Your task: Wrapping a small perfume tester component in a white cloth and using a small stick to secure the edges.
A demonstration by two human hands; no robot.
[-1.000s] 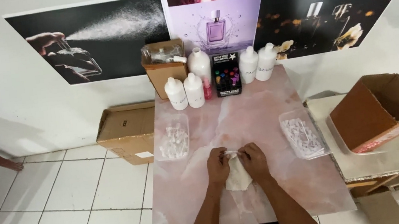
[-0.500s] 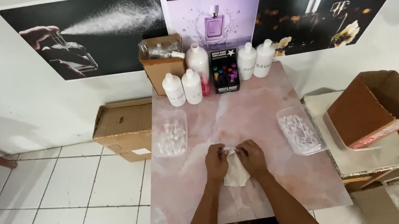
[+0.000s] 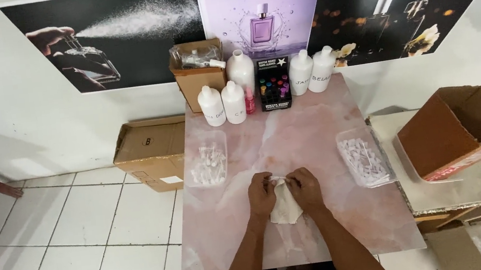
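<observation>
— Both hands, where are they?
— Left hand point(image 3: 261, 194) and right hand point(image 3: 304, 188) each pinch the top edge of a white cloth point(image 3: 285, 206) lying near the front middle of the pink table point(image 3: 307, 139).
— Beside them?
— Two clear trays point(image 3: 206, 159).

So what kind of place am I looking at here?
Probably a small perfume-filling workspace. Posters of perfume bottles hang on the wall, white plastic bottles stand at the back of a pink marble-look table, and clear trays of small parts flank the left hand and right hand.
</observation>
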